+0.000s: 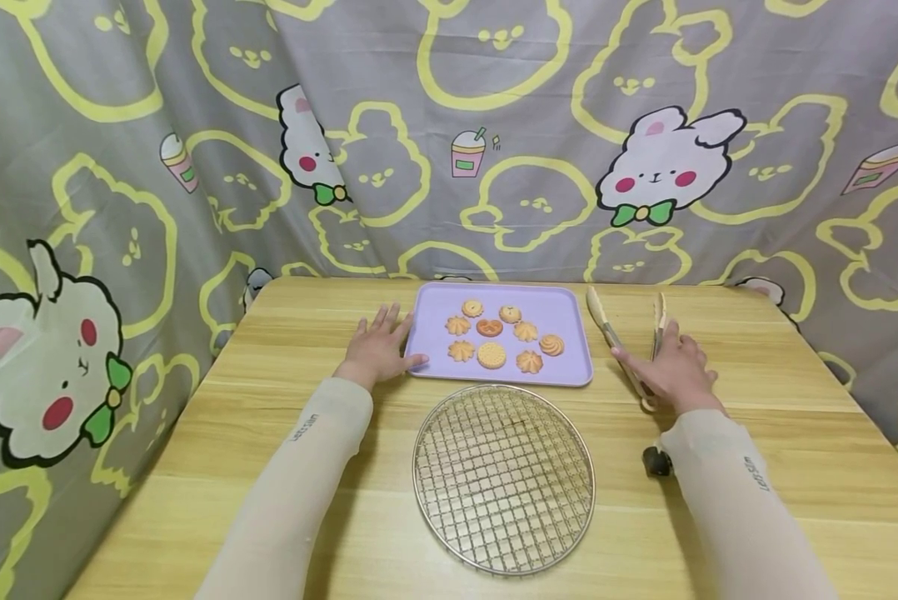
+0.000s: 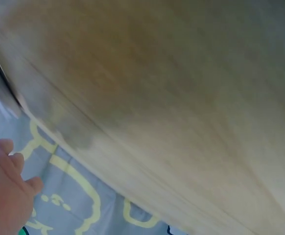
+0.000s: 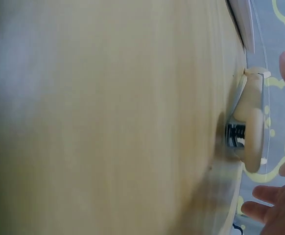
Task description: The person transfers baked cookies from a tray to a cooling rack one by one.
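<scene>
My left hand (image 1: 379, 343) lies flat and open on the wooden table (image 1: 284, 333), its thumb touching the left rim of a lilac tray (image 1: 431, 307). Several small cookies (image 1: 491, 355) lie on that tray. My right hand (image 1: 671, 371) rests with straight fingers on the handle end of cream tongs (image 1: 605, 327), which lie open on the table right of the tray. The right wrist view shows the tongs' hinge (image 3: 248, 128) with the spread fingers (image 3: 275, 204) beside it, not wrapped round it. Only blurred tabletop and the left hand's fingers (image 2: 5, 193) appear in the left wrist view.
A round wire cooling rack (image 1: 503, 477) lies on the table just in front of the tray, between my forearms. A small black object (image 1: 655, 461) sits by my right wrist. A grey curtain with rabbit prints (image 1: 494, 150) hangs close behind and around the table.
</scene>
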`<action>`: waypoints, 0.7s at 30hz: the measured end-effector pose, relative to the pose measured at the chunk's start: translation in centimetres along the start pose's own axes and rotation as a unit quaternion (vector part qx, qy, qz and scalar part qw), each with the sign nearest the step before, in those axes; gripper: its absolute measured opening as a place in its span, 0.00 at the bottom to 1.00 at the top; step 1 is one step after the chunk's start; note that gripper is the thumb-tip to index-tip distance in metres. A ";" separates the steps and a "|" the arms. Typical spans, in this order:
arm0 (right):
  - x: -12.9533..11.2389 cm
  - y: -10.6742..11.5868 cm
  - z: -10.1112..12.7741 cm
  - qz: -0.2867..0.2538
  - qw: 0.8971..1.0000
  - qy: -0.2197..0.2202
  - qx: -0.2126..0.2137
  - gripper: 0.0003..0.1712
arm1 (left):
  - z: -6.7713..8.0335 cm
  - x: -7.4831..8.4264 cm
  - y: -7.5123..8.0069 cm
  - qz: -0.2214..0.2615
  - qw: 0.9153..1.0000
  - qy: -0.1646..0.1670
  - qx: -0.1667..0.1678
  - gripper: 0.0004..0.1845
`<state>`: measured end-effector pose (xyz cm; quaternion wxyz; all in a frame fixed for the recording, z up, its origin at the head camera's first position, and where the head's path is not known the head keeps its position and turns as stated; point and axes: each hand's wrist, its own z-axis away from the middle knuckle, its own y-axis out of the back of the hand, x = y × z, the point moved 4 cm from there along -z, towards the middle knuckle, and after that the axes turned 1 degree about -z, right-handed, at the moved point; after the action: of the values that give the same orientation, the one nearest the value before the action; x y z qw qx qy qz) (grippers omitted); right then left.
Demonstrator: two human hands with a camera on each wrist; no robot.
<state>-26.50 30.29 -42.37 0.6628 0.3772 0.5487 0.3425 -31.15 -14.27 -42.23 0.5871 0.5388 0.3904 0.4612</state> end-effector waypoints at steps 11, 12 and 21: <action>-0.1 -0.5 -0.4 -0.017 1.000 -0.014 0.016 0.73 | 0.0 0.3 -0.2 -0.029 0.999 -0.022 -0.022 0.46; -0.2 -0.6 -0.4 -0.017 1.000 -0.015 0.018 0.73 | 0.0 0.3 -0.2 -0.029 0.999 -0.022 -0.024 0.46; -0.1 -0.8 -0.5 -0.015 0.999 -0.024 0.029 0.72 | 0.0 0.3 -0.4 -0.018 0.998 -0.030 -0.044 0.45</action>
<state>-26.99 29.86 -43.07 0.6697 0.3964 0.5477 0.3073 -31.08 -14.01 -42.64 0.6296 0.5188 0.3618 0.4511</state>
